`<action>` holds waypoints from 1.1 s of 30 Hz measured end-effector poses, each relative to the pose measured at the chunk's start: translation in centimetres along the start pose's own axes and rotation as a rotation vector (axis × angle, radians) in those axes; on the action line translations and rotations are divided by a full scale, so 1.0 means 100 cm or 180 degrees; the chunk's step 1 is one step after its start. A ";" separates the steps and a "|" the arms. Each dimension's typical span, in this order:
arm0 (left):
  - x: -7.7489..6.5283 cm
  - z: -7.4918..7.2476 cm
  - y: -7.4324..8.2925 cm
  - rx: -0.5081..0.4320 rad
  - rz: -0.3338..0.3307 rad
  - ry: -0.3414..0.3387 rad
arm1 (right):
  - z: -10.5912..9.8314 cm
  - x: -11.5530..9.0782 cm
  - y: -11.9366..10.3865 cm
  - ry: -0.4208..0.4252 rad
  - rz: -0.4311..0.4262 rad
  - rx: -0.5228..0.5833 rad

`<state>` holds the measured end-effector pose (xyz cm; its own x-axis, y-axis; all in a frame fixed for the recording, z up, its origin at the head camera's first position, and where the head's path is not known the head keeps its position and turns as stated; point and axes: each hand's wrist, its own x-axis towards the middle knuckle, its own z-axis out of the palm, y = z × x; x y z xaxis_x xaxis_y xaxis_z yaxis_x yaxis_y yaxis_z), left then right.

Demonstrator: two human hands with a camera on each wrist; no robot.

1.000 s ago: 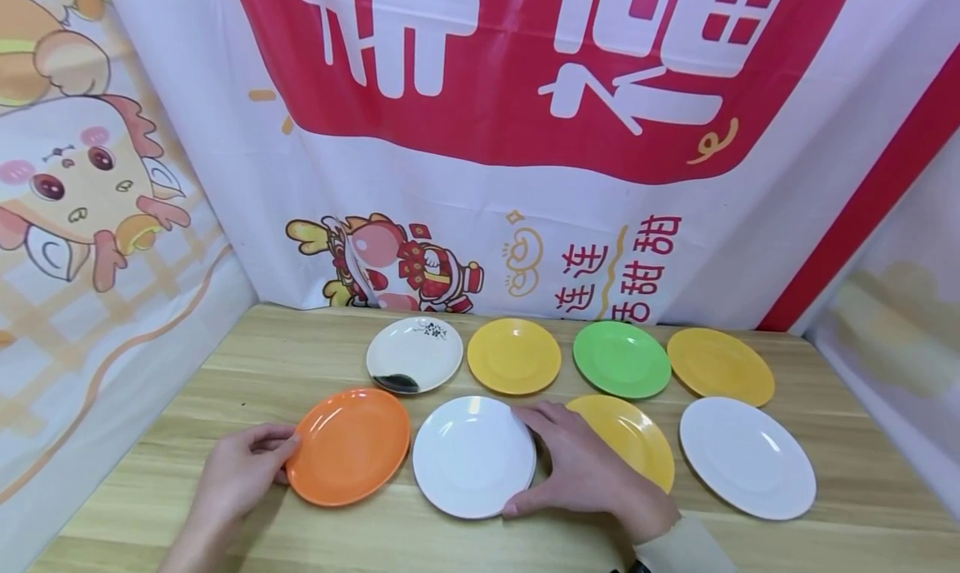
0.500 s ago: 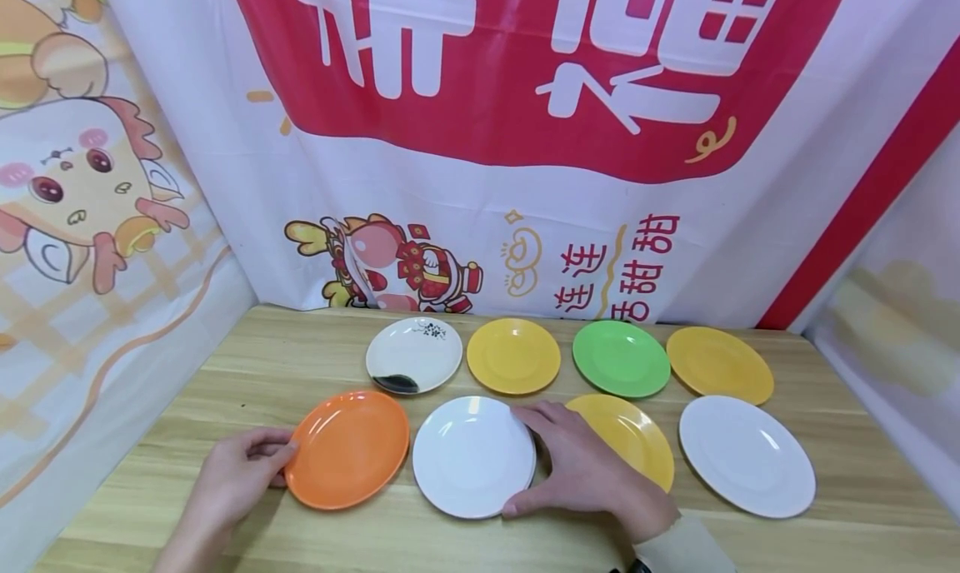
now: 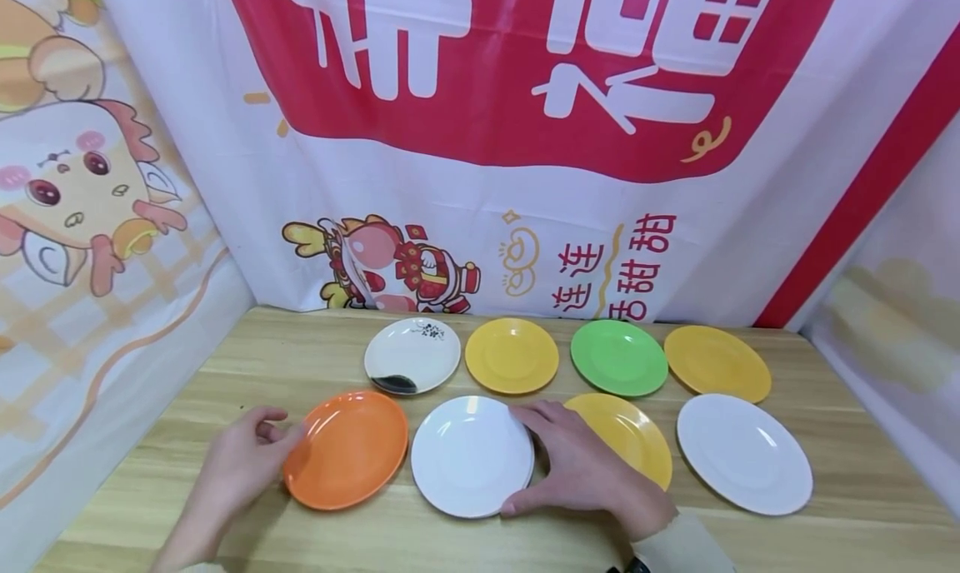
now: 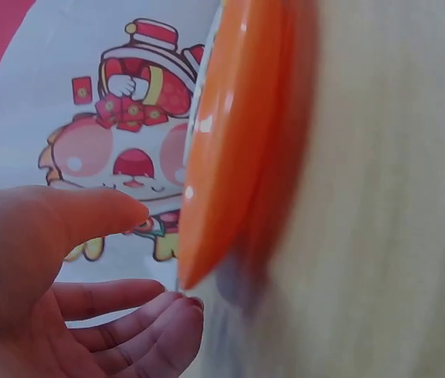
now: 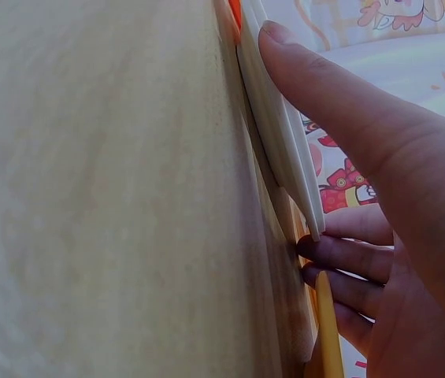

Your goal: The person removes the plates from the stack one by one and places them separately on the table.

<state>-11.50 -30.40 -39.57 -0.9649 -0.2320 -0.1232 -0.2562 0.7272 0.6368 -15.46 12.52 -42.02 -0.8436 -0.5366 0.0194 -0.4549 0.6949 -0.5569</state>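
Observation:
An orange plate (image 3: 347,450) lies front left on the table. My left hand (image 3: 243,465) is beside its left rim, thumb and fingers spread apart; in the left wrist view a gap shows between the left thumb (image 4: 116,216) and the plate's edge. Right of it lies a white plate (image 3: 471,456), with a second rim showing just beneath its right edge. My right hand (image 3: 573,460) holds that right side, thumb at the front rim and fingers at the back rim. In the right wrist view the right fingers (image 5: 356,256) reach the layered white edge, close to a yellow rim.
Partly behind my right hand is a yellow plate (image 3: 630,435), with another white plate (image 3: 742,452) farther right. A back row holds a patterned white plate (image 3: 412,352), a yellow plate (image 3: 512,355), a green plate (image 3: 618,356) and a darker yellow plate (image 3: 716,362). Printed cloth (image 3: 480,190) hangs behind.
My left hand has let go of the orange plate's left rim, its thumb and fingers parting. The right hand stays at the white plate. The view has shifted slightly.

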 end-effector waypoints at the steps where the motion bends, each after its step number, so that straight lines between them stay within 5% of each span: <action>1: 0.000 -0.001 0.004 0.0132 0.0094 0.0062 | 0.000 0.000 0.000 -0.0006 0.0005 -0.0005; 9: -0.007 0.010 0.047 0.0220 0.0589 0.0425 | 0.000 0.000 -0.001 -0.0038 0.0044 0.0007; 16: -0.017 0.040 0.082 0.0019 0.0939 0.0147 | 0.000 0.001 -0.001 -0.0043 0.0050 -0.0003; 27: -0.024 0.075 0.111 0.0200 0.0668 -0.0411 | 0.000 0.000 -0.001 -0.0030 0.0022 -0.0002; 33: -0.021 0.083 0.115 0.0411 0.0691 -0.0399 | 0.001 0.001 -0.002 -0.0021 0.0024 -0.0002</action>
<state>-12.91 -16.22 -38.33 -0.9956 0.0139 -0.0928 -0.0404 0.8293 0.5573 -15.41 12.34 -41.97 -0.8450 -0.5346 0.0098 -0.4488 0.6992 -0.5564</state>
